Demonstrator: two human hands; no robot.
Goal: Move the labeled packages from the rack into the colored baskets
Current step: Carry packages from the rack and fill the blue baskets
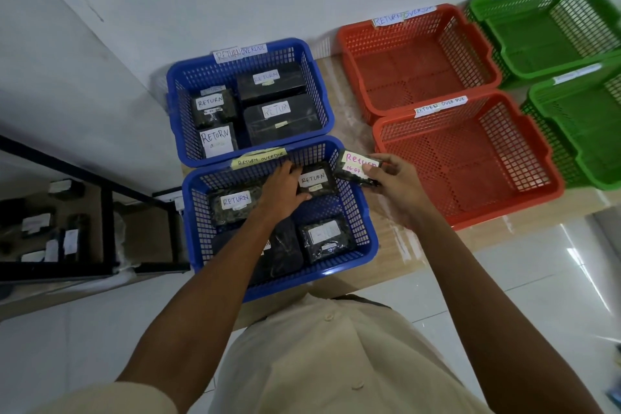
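Note:
My right hand pinches a small dark package with a pink "Return" label, held over the right rim of the near blue basket. Inside that basket, my left hand rests on a dark package labeled "RETURN", fingers spread over its left side. Other labeled packages lie in the same basket, one at left and one at front right. The far blue basket holds several "RETURN" packages. The black rack stands at left with several labeled packages on its shelf.
Two orange baskets sit right of the blue ones, with nothing in them. Two green baskets stand at the far right. All rest on a wooden board against a white wall. Glossy floor tiles lie in front.

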